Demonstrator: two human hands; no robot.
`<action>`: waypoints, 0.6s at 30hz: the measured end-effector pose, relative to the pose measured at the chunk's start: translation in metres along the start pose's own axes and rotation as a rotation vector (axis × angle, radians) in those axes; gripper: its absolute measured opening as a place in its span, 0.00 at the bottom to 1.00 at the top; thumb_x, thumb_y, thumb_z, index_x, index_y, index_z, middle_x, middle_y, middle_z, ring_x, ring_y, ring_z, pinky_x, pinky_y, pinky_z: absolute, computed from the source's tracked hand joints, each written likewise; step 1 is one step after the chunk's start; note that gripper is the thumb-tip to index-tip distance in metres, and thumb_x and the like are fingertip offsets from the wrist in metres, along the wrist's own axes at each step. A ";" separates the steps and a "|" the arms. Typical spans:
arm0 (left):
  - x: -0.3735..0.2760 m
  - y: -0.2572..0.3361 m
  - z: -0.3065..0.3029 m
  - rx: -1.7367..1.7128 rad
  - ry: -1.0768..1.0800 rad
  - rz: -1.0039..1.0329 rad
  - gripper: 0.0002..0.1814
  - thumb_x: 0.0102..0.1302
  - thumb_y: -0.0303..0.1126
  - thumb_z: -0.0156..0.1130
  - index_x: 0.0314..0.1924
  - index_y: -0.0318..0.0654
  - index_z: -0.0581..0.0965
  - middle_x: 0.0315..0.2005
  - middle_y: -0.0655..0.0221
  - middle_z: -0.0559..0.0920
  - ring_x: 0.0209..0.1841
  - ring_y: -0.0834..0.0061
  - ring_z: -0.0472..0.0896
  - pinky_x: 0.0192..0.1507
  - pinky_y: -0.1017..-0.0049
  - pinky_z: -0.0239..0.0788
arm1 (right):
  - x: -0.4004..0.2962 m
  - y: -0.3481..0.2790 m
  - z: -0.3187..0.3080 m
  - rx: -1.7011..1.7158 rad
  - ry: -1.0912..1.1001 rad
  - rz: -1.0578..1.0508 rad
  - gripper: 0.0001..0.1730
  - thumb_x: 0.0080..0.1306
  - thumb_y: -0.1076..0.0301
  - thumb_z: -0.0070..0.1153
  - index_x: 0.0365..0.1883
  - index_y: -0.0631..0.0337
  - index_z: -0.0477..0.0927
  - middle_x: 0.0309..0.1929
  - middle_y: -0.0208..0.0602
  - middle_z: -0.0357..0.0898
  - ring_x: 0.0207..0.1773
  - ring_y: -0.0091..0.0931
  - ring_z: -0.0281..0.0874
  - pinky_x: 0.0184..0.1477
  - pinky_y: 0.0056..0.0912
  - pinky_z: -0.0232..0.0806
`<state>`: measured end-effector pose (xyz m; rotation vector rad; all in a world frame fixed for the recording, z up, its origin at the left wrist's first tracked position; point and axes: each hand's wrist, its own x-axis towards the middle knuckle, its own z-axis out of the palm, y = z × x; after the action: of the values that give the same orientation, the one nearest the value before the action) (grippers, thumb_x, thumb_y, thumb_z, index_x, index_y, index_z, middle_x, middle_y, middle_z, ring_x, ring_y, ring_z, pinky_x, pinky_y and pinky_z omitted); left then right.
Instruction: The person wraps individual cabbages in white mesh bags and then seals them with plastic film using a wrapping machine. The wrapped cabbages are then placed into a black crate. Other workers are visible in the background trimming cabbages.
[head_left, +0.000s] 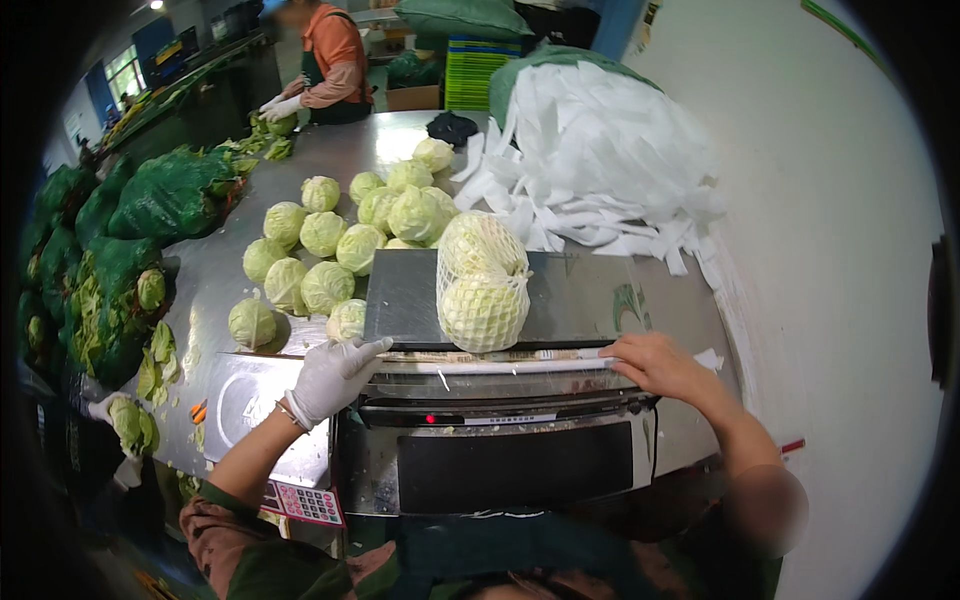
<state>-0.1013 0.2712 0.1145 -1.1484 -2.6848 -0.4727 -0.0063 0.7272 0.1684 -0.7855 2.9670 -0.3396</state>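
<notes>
A film wrapping machine (517, 457) with a red indicator light stands before me. On its dark upper plate (405, 300) rest two pale cabbages (484, 311) together in white foam netting. My left hand (334, 379), in a white glove, is at the left end of the film roll bar, its thumb and fingers closed on the edge of transparent film (450, 381). At the right end, my bare right hand (656, 365) pinches the film between thumb and fingers. Below the plate's front edge runs the film roll (495, 357), which bears print.
Several loose cabbages (322, 234) lie beyond the scale (262, 409). Stuffed green mesh sacks (169, 199) line the left; white strips (600, 150) are heaped at right. A co-worker (330, 67) handles a cabbage across the table; another gloved hand (105, 406) holds one at far left.
</notes>
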 end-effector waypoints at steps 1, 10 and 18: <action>0.001 -0.001 -0.004 0.104 -0.106 0.066 0.19 0.63 0.32 0.57 0.56 0.52 0.77 0.23 0.65 0.77 0.25 0.65 0.80 0.26 0.67 0.71 | -0.007 0.002 0.001 -0.104 -0.030 -0.029 0.20 0.60 0.71 0.57 0.52 0.49 0.78 0.35 0.34 0.76 0.38 0.33 0.77 0.37 0.36 0.66; 0.023 0.002 0.014 0.351 -0.105 0.398 0.23 0.66 0.38 0.53 0.62 0.61 0.72 0.21 0.68 0.78 0.19 0.65 0.78 0.19 0.68 0.68 | 0.000 0.014 0.053 -0.256 0.178 -0.125 0.22 0.61 0.62 0.59 0.56 0.43 0.77 0.23 0.33 0.69 0.23 0.35 0.73 0.28 0.37 0.66; 0.000 0.038 -0.068 -0.950 0.183 -0.331 0.11 0.71 0.31 0.53 0.39 0.32 0.80 0.21 0.69 0.81 0.20 0.82 0.76 0.22 0.78 0.64 | -0.034 -0.043 -0.027 0.687 0.603 0.302 0.09 0.70 0.69 0.51 0.35 0.65 0.80 0.23 0.29 0.77 0.23 0.22 0.73 0.28 0.25 0.65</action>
<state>-0.0710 0.2716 0.1858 -0.7157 -2.4831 -1.9311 0.0412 0.7135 0.2038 -0.1571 3.0048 -1.6937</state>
